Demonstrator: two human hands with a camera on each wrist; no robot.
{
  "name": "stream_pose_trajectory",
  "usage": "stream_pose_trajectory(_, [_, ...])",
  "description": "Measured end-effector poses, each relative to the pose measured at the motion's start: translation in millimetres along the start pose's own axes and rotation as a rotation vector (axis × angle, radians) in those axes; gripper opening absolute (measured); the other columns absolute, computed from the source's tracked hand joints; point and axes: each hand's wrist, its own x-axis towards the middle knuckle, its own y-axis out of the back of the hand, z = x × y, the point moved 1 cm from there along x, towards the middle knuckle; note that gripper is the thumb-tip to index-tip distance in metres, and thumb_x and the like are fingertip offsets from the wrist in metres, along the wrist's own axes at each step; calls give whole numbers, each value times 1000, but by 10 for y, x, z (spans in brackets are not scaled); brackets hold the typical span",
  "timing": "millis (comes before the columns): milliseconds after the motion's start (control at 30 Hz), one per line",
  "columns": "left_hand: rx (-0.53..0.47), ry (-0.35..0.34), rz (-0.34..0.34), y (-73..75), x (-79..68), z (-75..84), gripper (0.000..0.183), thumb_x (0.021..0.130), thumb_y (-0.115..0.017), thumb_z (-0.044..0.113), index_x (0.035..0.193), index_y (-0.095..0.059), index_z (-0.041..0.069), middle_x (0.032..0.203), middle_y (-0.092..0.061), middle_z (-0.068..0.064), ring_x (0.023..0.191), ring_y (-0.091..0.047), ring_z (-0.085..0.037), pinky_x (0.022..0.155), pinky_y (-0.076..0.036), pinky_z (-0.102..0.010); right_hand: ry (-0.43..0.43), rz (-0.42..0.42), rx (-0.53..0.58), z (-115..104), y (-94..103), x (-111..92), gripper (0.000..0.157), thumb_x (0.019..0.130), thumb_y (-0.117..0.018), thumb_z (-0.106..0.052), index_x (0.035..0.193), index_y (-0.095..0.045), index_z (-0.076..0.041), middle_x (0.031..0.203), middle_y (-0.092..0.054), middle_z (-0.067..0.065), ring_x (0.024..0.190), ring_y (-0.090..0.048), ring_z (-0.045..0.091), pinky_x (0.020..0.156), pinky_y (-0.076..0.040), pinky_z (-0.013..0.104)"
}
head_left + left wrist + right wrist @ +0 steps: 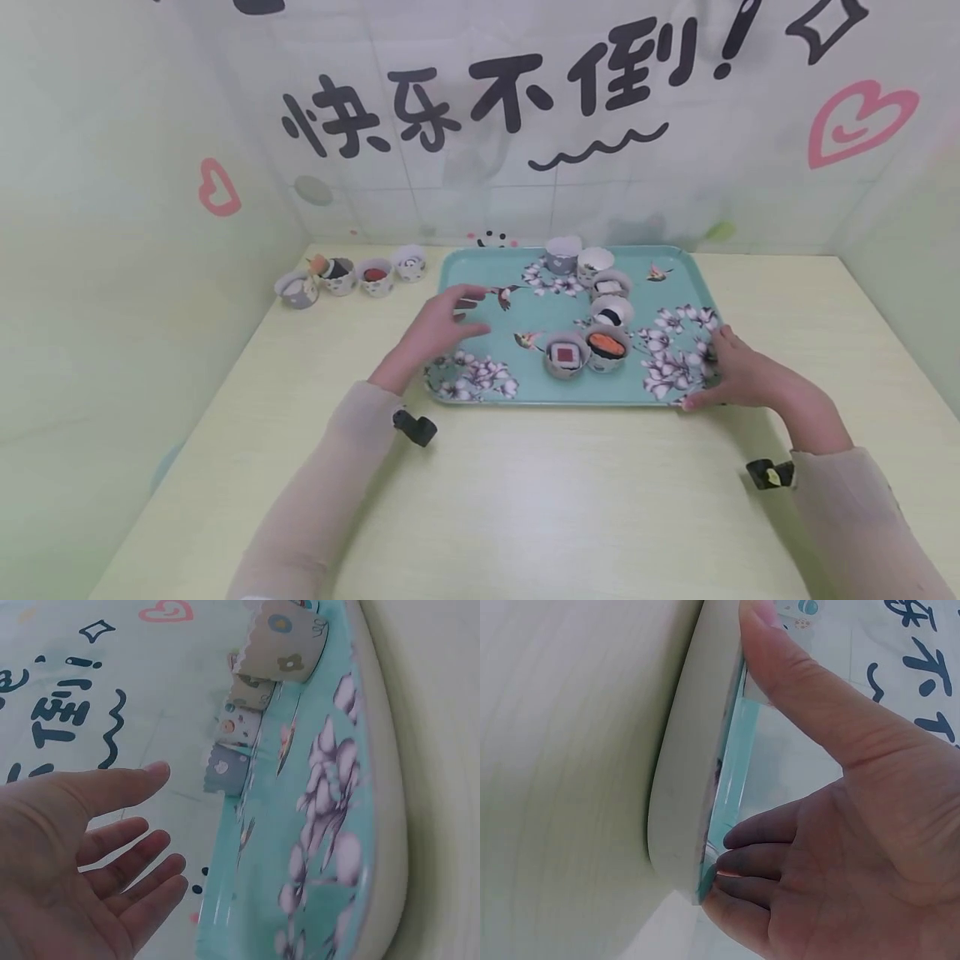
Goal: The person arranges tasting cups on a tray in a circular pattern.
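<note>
A turquoise tray [525,392] with a flower and bird print lies on the table, bearing several small patterned paper cups. At its front, side by side, stand a cup [566,367] holding a square white piece with a red centre and a cup [606,362] with an orange-topped sushi piece. Behind them a line of cups [562,258] runs to the back rim. Over the tray's left side my left hand [442,321] hovers, fingers spread and holding nothing. My right hand [750,372] spans the front right corner, thumb at the front rim and fingers by the right rim.
Left of the tray, several more cups [377,279] with sushi-like pieces line the back left of the pale table [525,500]. A white wall [480,200] with black lettering and pink hearts rises behind, and a pale side wall [112,292] borders the left.
</note>
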Motion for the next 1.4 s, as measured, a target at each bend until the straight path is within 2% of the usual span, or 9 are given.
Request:
stream_pose_trajectory(233, [-35, 33, 115, 377, 26, -111, 58, 92, -72, 15, 143, -48, 6, 147, -51, -14, 138, -48, -34, 115, -43, -43, -5, 0, 4, 21, 14, -14, 143, 69, -86, -52, 146, 8, 24, 151, 12, 48, 142, 4, 63, 114, -12, 73])
stream_pose_trajectory(333, [-39, 58, 195, 565, 24, -172, 58, 91, -72, 15, 144, -47, 5, 148, -50, -16, 138, -48, -34, 115, -42, -44, -5, 0, 7, 26, 19, -15, 142, 69, -86, -51, 145, 7, 25, 151, 12, 49, 142, 4, 63, 114, -11, 73])
stream_pose_trajectory(467, [-36, 99, 336, 791, -29, -335, 59, 92, -72, 16, 144, -46, 3, 148, -50, -19, 138, -48, -36, 116, -41, -45, -6, 3, 5, 34, 26, -11, 141, 70, -86, -49, 145, 7, 25, 150, 12, 49, 142, 4, 63, 114, -11, 73])
stream_pose_trajectory(633, [-52, 172, 494, 1067, -142, -576, 61, 93, -69, 14, 146, -42, 1, 150, -46, -20, 140, -45, -37, 118, -38, -45, -14, -4, 0, 35, 22, 3, 143, 69, -86, -52, 146, 7, 24, 151, 12, 49, 142, 4, 63, 114, -11, 73])
stream_pose_trajectory(767, [-50, 269, 609, 1264, -218, -762, 67, 93, -70, 16, 150, -37, 6, 154, -38, -17, 143, -40, -34, 117, -39, -46, -12, -4, 2, 34, 18, 11, 143, 69, -86, -53, 146, 7, 24, 151, 11, 49, 142, 3, 63, 114, -11, 73])
stream_pose_trajectory(867, [-12, 337, 671, 1372, -262, -895, 71, 93, -70, 20, 152, -33, 11, 157, -30, -15, 144, -36, -33, 118, -36, -47, -8, -2, 3, 27, 22, 12, 143, 69, -86, -52, 146, 7, 24, 151, 10, 49, 142, 3, 63, 114, -11, 73])
stream_pose_trajectory(967, [41, 379, 697, 1448, -293, -1021, 75, 93, -70, 25, 154, -29, 10, 159, -24, -16, 145, -33, -34, 121, -32, -47, -9, 0, 0, 13, 30, 6, 142, 69, -86, -51, 146, 7, 23, 151, 10, 49, 142, 2, 63, 114, -11, 73])
stream_pose_trajectory(1133, [69, 450, 711, 1529, -325, -1204, 87, 90, -74, 32, 156, -23, 9, 162, -19, -15, 148, -27, -32, 124, -27, -45, -2, -1, -6, -15, 39, -5, 141, 70, -87, -49, 146, 7, 23, 150, 9, 50, 141, 2, 64, 114, -11, 73])
stream_pose_trajectory(1400, [-25, 532, 684, 1614, -347, -1374, 97, 88, -75, 21, 158, -9, 5, 165, -16, -16, 151, -22, -33, 127, -21, -41, -9, -8, 0, -51, 31, -13, 141, 69, -87, -50, 146, 7, 24, 151, 9, 50, 142, 1, 63, 114, -11, 72])
